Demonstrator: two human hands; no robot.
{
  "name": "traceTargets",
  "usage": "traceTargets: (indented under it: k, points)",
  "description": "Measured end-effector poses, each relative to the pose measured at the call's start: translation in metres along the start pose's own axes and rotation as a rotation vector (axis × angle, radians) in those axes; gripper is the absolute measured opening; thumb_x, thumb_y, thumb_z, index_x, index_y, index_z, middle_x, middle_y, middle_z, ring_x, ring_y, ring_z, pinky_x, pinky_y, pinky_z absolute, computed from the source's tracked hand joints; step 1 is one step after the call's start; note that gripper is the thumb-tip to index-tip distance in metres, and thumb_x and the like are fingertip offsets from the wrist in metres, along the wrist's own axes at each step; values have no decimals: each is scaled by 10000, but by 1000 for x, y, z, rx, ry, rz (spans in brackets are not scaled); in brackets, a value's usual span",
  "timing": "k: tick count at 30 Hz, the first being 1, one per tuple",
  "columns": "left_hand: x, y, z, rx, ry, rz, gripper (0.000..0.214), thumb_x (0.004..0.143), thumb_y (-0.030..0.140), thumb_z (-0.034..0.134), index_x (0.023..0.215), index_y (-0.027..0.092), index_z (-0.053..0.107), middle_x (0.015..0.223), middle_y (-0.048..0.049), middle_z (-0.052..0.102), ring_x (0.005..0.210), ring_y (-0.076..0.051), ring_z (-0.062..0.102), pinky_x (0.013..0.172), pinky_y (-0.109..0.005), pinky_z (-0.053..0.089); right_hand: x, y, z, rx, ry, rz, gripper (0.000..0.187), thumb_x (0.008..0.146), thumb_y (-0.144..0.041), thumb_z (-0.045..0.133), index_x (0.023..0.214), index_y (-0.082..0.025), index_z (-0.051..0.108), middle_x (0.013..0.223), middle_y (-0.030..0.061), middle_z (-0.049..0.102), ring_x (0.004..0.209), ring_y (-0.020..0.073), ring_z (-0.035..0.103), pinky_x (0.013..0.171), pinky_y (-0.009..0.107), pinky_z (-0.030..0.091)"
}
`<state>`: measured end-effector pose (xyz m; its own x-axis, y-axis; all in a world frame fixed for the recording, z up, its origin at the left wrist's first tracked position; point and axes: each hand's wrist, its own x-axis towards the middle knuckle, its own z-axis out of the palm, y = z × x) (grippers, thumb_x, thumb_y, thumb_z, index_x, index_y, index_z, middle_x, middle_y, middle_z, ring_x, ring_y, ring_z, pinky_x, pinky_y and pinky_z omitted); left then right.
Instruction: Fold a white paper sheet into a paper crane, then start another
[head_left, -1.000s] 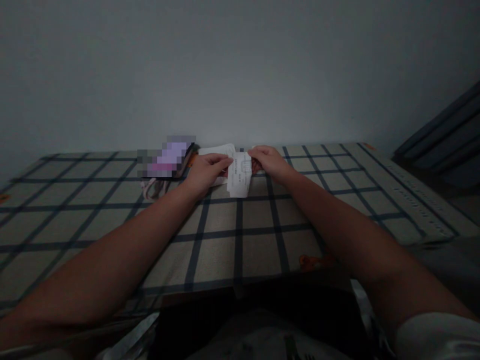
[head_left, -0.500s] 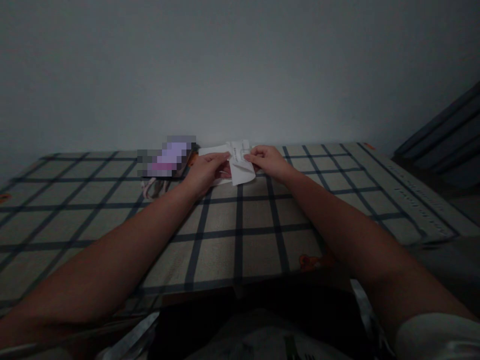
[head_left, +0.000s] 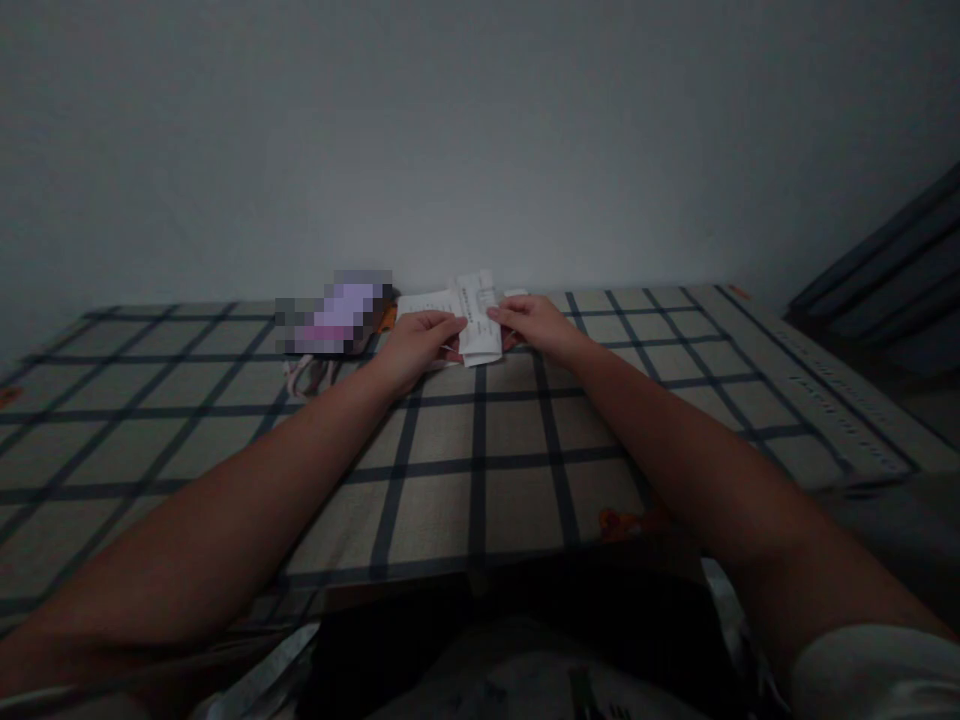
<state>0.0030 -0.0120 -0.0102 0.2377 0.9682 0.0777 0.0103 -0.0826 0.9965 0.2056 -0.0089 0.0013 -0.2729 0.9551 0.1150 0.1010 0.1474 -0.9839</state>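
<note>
Both my arms reach across a checked bedsheet (head_left: 480, 470) toward the wall. My left hand (head_left: 417, 341) and my right hand (head_left: 534, 324) each pinch a side of a small white printed paper slip (head_left: 478, 318), held upright between them near the far edge of the bed. More white paper (head_left: 424, 302) lies flat on the sheet just behind my left hand. Something reddish shows under my fingers, too dark to name.
A blurred purple object (head_left: 334, 316) sits to the left of my hands, with a pale cord or strap (head_left: 304, 374) lying in front of it. A plain wall rises behind the bed. Dark furniture (head_left: 892, 290) stands at the right. The room is dim.
The paper slip has been lifted and turned: a second ago it hung lower over the sheet, now it stands higher, with its top above my fingers. My hands have drawn slightly closer together.
</note>
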Motion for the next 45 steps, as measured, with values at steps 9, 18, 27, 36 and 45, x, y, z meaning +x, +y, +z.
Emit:
traceTargets:
  k: [9,18,27,36,45]
  points:
    - [-4,4,2,-19,-64,-55,238,822,352,732,724,137,699,660,-46,694,561,-115,644,612,-232,580,-1,3,-3,-106,55,-94,246,880,-235,697,675,-161,583,588,-21,595,548,88,560,527,208,442]
    - [-4,4,1,50,12,-2,260,693,355,841,683,136,701,696,-32,692,571,-103,621,642,-239,574,1,5,-2,-7,16,-52,182,891,-277,675,762,-153,641,661,-12,634,586,86,574,577,206,480]
    - [-4,2,3,-1,26,-1,221,743,316,802,719,128,689,700,-49,712,602,-110,665,647,-217,568,1,1,1,-8,51,-23,198,855,-176,703,682,-145,612,598,-27,593,539,73,526,509,191,422]
    - [0,1,0,-16,55,-9,241,797,317,766,687,135,655,661,-35,687,560,-94,642,657,-222,586,1,0,2,41,60,48,158,874,-104,685,722,-134,658,615,0,648,532,80,597,528,192,525]
    - [0,1,-1,-49,53,37,263,807,341,772,694,125,673,661,-25,677,566,-97,639,693,-247,608,1,2,0,37,3,48,122,893,-151,695,774,-131,680,671,16,685,573,89,655,540,186,560]
